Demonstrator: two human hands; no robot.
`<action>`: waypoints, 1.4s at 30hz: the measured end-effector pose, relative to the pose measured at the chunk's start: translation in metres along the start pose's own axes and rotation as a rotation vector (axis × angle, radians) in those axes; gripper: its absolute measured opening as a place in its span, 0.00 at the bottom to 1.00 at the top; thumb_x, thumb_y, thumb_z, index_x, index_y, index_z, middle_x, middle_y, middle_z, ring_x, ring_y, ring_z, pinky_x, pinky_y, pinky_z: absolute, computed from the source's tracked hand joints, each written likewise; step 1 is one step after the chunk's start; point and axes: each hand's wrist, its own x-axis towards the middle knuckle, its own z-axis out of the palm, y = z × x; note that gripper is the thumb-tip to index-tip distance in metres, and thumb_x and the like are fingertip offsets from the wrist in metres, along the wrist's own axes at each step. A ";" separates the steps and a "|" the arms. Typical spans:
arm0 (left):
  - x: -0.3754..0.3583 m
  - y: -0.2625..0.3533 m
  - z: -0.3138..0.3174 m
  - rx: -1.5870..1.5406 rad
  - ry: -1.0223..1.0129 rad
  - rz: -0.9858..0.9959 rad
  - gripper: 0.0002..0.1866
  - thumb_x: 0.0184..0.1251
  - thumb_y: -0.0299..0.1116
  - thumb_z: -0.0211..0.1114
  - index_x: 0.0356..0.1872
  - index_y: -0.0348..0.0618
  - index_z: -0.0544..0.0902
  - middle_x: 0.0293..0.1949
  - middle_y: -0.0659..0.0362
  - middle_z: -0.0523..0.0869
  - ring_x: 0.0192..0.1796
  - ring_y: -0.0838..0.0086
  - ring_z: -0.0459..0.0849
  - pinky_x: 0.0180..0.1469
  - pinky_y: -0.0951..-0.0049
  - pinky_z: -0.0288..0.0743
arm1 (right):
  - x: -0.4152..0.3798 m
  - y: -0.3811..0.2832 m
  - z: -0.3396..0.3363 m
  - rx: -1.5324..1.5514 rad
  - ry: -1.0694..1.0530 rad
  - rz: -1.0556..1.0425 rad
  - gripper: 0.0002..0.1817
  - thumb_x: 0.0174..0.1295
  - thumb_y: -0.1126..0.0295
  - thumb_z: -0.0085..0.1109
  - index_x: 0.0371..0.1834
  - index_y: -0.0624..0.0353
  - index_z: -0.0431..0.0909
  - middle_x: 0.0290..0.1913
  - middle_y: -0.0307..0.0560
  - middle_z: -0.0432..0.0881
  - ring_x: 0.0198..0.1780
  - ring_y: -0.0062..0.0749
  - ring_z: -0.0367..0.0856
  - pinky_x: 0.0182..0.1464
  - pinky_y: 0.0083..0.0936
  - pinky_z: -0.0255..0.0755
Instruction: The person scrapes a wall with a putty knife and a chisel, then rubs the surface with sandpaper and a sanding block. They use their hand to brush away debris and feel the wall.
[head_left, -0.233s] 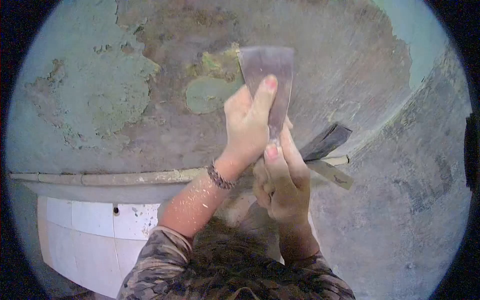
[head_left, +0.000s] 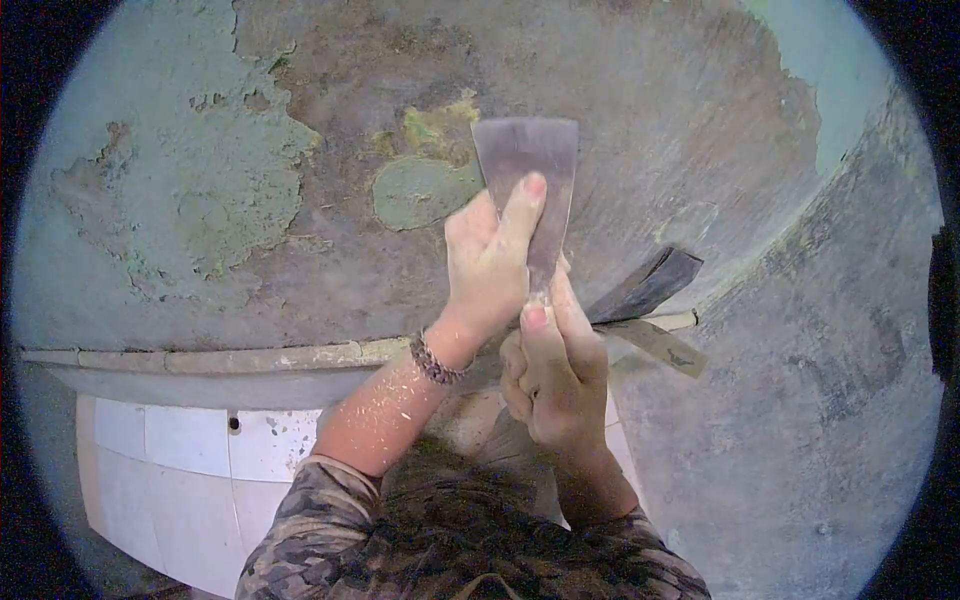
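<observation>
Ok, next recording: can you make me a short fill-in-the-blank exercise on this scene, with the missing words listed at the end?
1. On the visible face of the putty knife, the left hand rests its ____.
2. Nearer the wide blade edge than the right hand is the ____ hand.
3. The sleeves carry a ____ pattern.
4. The wall tiles at the lower left of the view are ____ in colour.

Missing words: thumb; left; camouflage; white.

Scraper (head_left: 526,148) purplish-gry; wall (head_left: 650,120) patchy brn w/ lt-grn paint (head_left: 110,230); sleeves (head_left: 312,508) brn/blk camo; bracelet (head_left: 428,359) dk brn; tiles (head_left: 185,505) wht; pipe (head_left: 270,358) cream.
</observation>
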 end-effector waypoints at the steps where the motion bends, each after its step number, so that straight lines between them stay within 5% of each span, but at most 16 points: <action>1: 0.006 0.004 0.000 0.019 -0.009 0.018 0.18 0.73 0.44 0.57 0.36 0.37 0.80 0.24 0.59 0.82 0.19 0.77 0.80 0.20 0.77 0.72 | 0.002 0.000 0.003 0.010 0.006 -0.004 0.32 0.74 0.63 0.41 0.75 0.68 0.47 0.16 0.29 0.60 0.13 0.10 0.54 0.13 0.12 0.49; 12: 0.019 0.008 -0.006 0.092 -0.015 0.071 0.17 0.72 0.44 0.58 0.33 0.39 0.79 0.23 0.60 0.82 0.18 0.76 0.80 0.20 0.77 0.72 | 0.004 0.006 0.003 -0.018 0.003 -0.088 0.31 0.74 0.63 0.41 0.75 0.69 0.48 0.16 0.28 0.60 0.13 0.10 0.55 0.13 0.13 0.50; 16: 0.000 -0.008 -0.007 0.181 0.061 0.151 0.17 0.73 0.41 0.59 0.33 0.35 0.83 0.25 0.67 0.82 0.28 0.86 0.72 0.29 0.78 0.68 | 0.009 0.002 0.009 -0.032 0.008 -0.136 0.31 0.74 0.63 0.40 0.74 0.69 0.49 0.16 0.28 0.61 0.13 0.10 0.55 0.13 0.13 0.50; 23: 0.010 0.020 -0.016 0.417 0.015 0.138 0.17 0.73 0.41 0.58 0.34 0.34 0.83 0.27 0.67 0.82 0.30 0.86 0.73 0.32 0.79 0.69 | 0.009 0.007 0.010 -0.059 0.010 -0.135 0.30 0.74 0.62 0.40 0.73 0.69 0.51 0.17 0.28 0.61 0.13 0.10 0.55 0.13 0.14 0.49; 32: 0.014 0.016 -0.011 0.132 0.000 0.129 0.17 0.74 0.40 0.58 0.38 0.34 0.84 0.28 0.67 0.83 0.31 0.86 0.73 0.32 0.79 0.69 | 0.007 0.016 0.014 0.013 0.024 -0.102 0.30 0.74 0.61 0.41 0.74 0.67 0.51 0.17 0.28 0.62 0.14 0.09 0.55 0.14 0.12 0.50; 35: 0.005 -0.012 -0.020 0.186 0.071 0.236 0.17 0.73 0.40 0.58 0.34 0.34 0.83 0.26 0.68 0.82 0.29 0.86 0.72 0.30 0.79 0.68 | -0.003 0.040 0.002 -0.231 -0.006 -0.142 0.29 0.75 0.63 0.41 0.72 0.69 0.52 0.18 0.30 0.63 0.14 0.10 0.56 0.14 0.13 0.51; 38: 0.016 0.022 -0.019 0.373 0.015 0.153 0.17 0.73 0.41 0.58 0.33 0.35 0.83 0.25 0.68 0.81 0.28 0.85 0.72 0.30 0.76 0.69 | -0.010 0.055 -0.003 -0.383 0.031 -0.125 0.27 0.70 0.70 0.47 0.69 0.68 0.56 0.32 0.47 0.64 0.27 0.28 0.64 0.26 0.23 0.60; 40: 0.018 0.022 -0.015 0.149 0.011 0.136 0.19 0.73 0.43 0.58 0.31 0.35 0.82 0.23 0.66 0.80 0.27 0.85 0.71 0.29 0.75 0.69 | -0.013 0.060 -0.004 -0.477 0.054 -0.119 0.26 0.66 0.74 0.51 0.67 0.67 0.59 0.41 0.59 0.65 0.35 0.40 0.68 0.34 0.30 0.65; 42: 0.008 0.011 -0.025 0.405 0.034 0.224 0.20 0.72 0.44 0.59 0.31 0.34 0.81 0.21 0.64 0.79 0.27 0.84 0.72 0.29 0.75 0.69 | -0.010 0.062 0.000 -0.563 0.077 -0.135 0.26 0.63 0.79 0.54 0.65 0.66 0.62 0.51 0.70 0.66 0.44 0.53 0.73 0.42 0.37 0.71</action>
